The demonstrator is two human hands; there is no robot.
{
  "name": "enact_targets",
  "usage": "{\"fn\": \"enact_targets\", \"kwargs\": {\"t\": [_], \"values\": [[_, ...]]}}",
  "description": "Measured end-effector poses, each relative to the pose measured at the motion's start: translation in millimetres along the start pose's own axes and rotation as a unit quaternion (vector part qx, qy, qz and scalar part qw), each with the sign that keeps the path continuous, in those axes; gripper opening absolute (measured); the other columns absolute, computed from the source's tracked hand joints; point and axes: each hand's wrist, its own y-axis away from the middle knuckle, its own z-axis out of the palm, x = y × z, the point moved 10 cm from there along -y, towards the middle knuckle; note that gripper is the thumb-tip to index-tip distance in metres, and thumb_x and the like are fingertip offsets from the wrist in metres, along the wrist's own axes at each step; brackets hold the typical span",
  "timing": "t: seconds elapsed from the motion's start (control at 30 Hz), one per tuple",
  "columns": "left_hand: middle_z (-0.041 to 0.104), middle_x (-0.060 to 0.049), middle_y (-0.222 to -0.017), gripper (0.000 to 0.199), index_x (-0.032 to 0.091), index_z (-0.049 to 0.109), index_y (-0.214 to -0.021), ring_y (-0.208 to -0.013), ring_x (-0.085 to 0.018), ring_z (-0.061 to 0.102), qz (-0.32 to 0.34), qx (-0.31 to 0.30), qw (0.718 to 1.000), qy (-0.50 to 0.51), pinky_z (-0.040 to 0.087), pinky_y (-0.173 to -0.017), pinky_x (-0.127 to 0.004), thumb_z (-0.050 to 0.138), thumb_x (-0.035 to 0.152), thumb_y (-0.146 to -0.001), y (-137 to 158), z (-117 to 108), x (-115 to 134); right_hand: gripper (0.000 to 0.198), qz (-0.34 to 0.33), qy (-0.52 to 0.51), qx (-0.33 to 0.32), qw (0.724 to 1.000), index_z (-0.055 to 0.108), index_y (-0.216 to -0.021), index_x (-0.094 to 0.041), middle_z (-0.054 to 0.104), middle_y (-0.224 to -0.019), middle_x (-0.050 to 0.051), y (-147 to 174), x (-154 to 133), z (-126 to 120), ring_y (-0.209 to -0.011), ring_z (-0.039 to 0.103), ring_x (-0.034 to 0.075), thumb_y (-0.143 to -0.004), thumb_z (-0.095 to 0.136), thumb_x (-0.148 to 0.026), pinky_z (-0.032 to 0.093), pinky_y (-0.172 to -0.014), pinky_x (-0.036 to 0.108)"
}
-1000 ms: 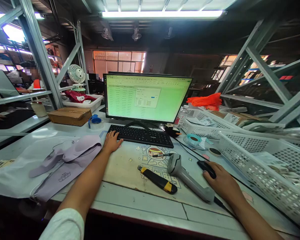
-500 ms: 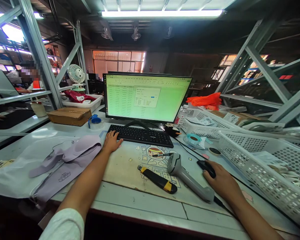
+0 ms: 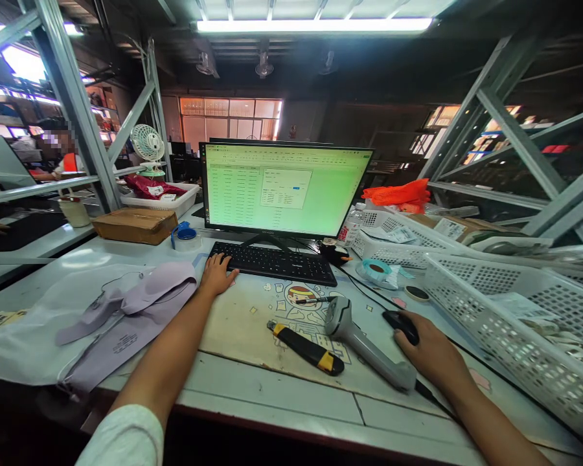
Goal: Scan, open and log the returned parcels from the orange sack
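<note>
My left hand [image 3: 217, 274] rests on the left end of a black keyboard [image 3: 282, 262], fingers stretched over the keys. On the right, my right hand [image 3: 430, 346] is wrapped over a black computer mouse [image 3: 402, 327]. Behind the keyboard stands a monitor [image 3: 284, 191] showing a table of rows with a dialog box over it. Between my arms lie a black and yellow utility knife [image 3: 307, 348], a grey barcode scanner [image 3: 369, 346] and a dark pen [image 3: 315, 300]. Left of my left forearm, a lilac bra [image 3: 146, 304] is spread on a clear plastic bag [image 3: 19, 336].
White perforated baskets [image 3: 515, 310] line the right side, one with an orange net bag [image 3: 398, 194] behind it. Tape rolls [image 3: 376, 270] sit nearby. At the left are a cardboard box [image 3: 136, 225], blue tape [image 3: 184, 236] and a small fan [image 3: 148, 144]. Another person [image 3: 63, 152] sits beyond the metal frame.
</note>
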Motion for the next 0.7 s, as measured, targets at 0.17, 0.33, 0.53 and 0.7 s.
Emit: {"fn": "enact_targets", "kwargs": {"t": [0.17, 0.33, 0.53, 0.7], "values": [[0.044, -0.017, -0.166, 0.063, 0.015, 0.054, -0.156, -0.157, -0.037, 0.035, -0.003, 0.002, 1.000, -0.001, 0.026, -0.132, -0.051, 0.053, 0.052, -0.104, 0.1, -0.4, 0.0, 0.066, -0.001, 0.003, -0.004, 1.000, 0.064, -0.132, -0.011, 0.067, -0.135, 0.021, -0.8, 0.0, 1.3, -0.115, 0.068, 0.040, -0.088, 0.042, -0.056, 0.056, -0.099, 0.056], [0.046, -0.017, -0.165, 0.062, 0.017, 0.055, -0.155, -0.156, -0.036, 0.037, 0.001, 0.009, 1.000, -0.008, 0.028, -0.132, -0.051, 0.053, 0.052, -0.104, -0.3, -1.3, 0.7, 0.066, 0.020, 0.006, -0.007, 1.000, 0.064, -0.131, -0.011, 0.069, -0.130, 0.023, -1.3, 5.9, 2.5, -0.110, 0.070, 0.040, -0.087, 0.045, -0.056, 0.058, -0.094, 0.055], [0.045, -0.018, -0.166, 0.063, 0.015, 0.055, -0.155, -0.156, -0.036, 0.036, 0.000, 0.005, 1.000, -0.003, 0.026, -0.132, -0.050, 0.053, 0.053, -0.104, -1.0, 0.2, -0.9, 0.063, -0.011, -0.003, 0.006, 1.000, 0.064, -0.134, -0.013, 0.067, -0.136, 0.020, -0.5, 2.2, 2.2, -0.116, 0.068, 0.039, -0.090, 0.044, -0.054, 0.056, -0.101, 0.056], [0.045, -0.017, -0.166, 0.063, 0.016, 0.055, -0.155, -0.156, -0.036, 0.037, 0.002, 0.009, 1.000, -0.002, 0.027, -0.132, -0.050, 0.052, 0.053, -0.104, -1.2, 0.3, -1.3, 0.062, -0.017, 0.001, 0.010, 1.000, 0.064, -0.132, -0.014, 0.067, -0.135, 0.019, -0.2, 1.6, 3.1, -0.115, 0.068, 0.039, -0.091, 0.043, -0.054, 0.056, -0.099, 0.057]]}}
